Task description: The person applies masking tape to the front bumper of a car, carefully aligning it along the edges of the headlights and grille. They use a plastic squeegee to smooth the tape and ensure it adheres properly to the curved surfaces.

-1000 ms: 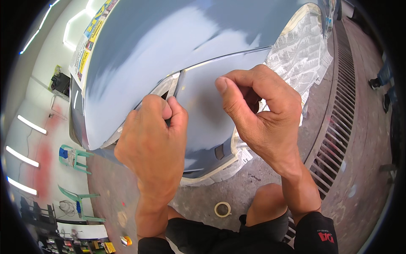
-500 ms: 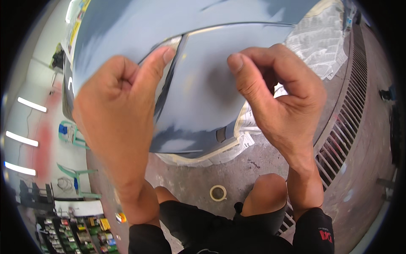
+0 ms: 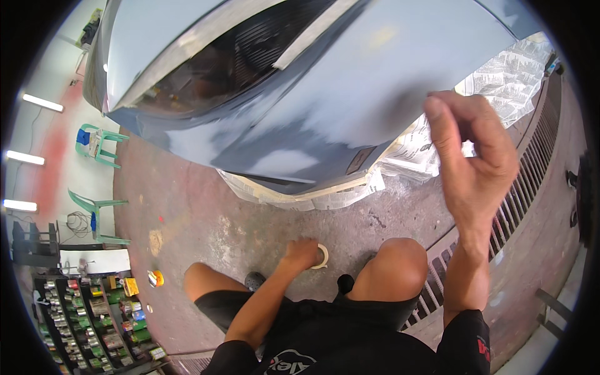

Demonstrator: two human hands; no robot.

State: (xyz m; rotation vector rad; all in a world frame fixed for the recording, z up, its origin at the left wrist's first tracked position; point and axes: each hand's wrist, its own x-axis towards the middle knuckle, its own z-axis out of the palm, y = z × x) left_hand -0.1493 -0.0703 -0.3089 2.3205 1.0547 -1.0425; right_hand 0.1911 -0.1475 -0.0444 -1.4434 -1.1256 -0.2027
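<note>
A roll of masking tape [image 3: 324, 256] rests on the concrete floor. My left hand [image 3: 301, 253] reaches down and grips its left side, with the fingertips hidden from sight. Raised at the right, my right hand [image 3: 476, 150] holds thumb and forefinger together in a pinch beside the car's lower panel; anything between them is too small to make out. The car body [image 3: 350, 94] is grey-blue with lighter, patchy areas. Cream tape strips [image 3: 319, 31] run along the dark headlight [image 3: 219, 62]. Printed masking paper [image 3: 506, 75] is taped around the panel's lower edge.
A floor drain grate [image 3: 525, 181] curves along the right. Green plastic chairs [image 3: 103, 147] stand by the left wall. Several cans and bottles fill a rack [image 3: 87, 325] at lower left, near a yellow-orange can [image 3: 156, 279] on the floor.
My left hand has dropped from the panel to the tape roll on the floor. The view has shifted, showing more of the headlight. My right hand stays raised and pinched.
</note>
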